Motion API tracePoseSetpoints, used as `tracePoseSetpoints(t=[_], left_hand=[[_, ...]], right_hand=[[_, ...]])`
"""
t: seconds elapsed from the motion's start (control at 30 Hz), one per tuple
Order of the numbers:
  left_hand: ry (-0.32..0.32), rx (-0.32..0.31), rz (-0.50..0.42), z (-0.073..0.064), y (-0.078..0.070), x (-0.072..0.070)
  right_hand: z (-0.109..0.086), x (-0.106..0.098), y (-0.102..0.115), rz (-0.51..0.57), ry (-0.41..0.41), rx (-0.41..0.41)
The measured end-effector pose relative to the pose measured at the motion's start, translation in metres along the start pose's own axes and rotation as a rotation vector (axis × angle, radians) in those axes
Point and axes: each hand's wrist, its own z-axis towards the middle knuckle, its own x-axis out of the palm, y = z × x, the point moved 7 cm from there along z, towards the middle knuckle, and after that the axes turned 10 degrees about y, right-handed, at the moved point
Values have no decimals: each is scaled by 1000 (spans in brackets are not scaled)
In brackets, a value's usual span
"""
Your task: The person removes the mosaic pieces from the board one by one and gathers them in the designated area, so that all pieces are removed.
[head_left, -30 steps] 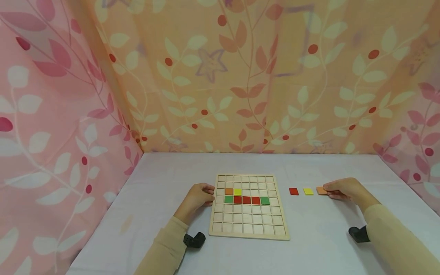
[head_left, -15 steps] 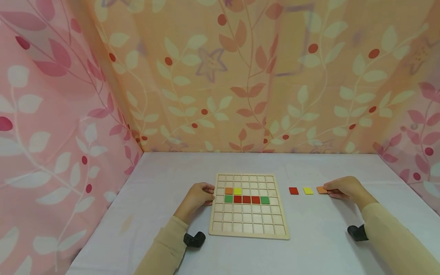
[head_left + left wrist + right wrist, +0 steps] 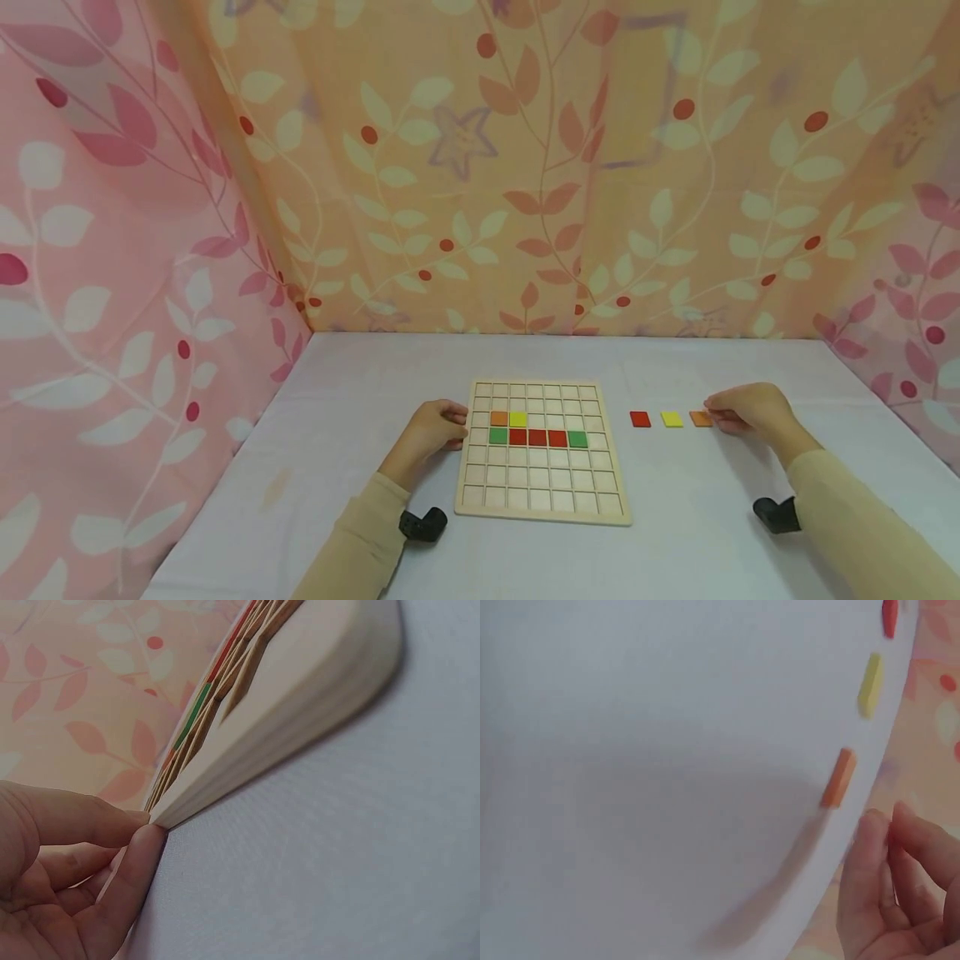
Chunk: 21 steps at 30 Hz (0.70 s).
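Note:
A wooden grid board (image 3: 540, 477) lies on the table, several coloured tiles set in its squares. My left hand (image 3: 432, 433) is at its left edge; in the left wrist view, thumb and finger (image 3: 135, 859) pinch the board's rim (image 3: 300, 724). To the right of the board lie a red tile (image 3: 640, 419), a yellow tile (image 3: 672, 419) and an orange tile (image 3: 700, 418) in a row. My right hand (image 3: 757, 411) hovers beside the orange tile. In the right wrist view its fingertips (image 3: 872, 819) stand apart from the orange tile (image 3: 839, 778), with nothing between them.
On the board, an orange tile (image 3: 498, 418) and a yellow tile (image 3: 517, 419) sit above a row of green and red tiles (image 3: 537, 437). Black wrist devices (image 3: 423, 524) are on both sleeves. Patterned cloth walls (image 3: 450, 208) enclose the white table (image 3: 375, 367).
My right hand has let go of the orange tile and risen slightly off it, leaving the tile on the table. My left hand stays at the board's edge.

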Motion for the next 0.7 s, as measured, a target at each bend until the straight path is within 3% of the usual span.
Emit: tracePoseSetpoints(t=[0.13, 0.37, 0.7], left_hand=[[3, 1, -1, 0, 0, 0], [2, 8, -5, -1, 0, -1], [4, 2, -1, 0, -1, 0]], right_hand=[[-7, 11, 15, -11, -10, -64], [-9, 56, 42, 12, 79, -165], [-8, 110, 68, 62, 149, -236]])
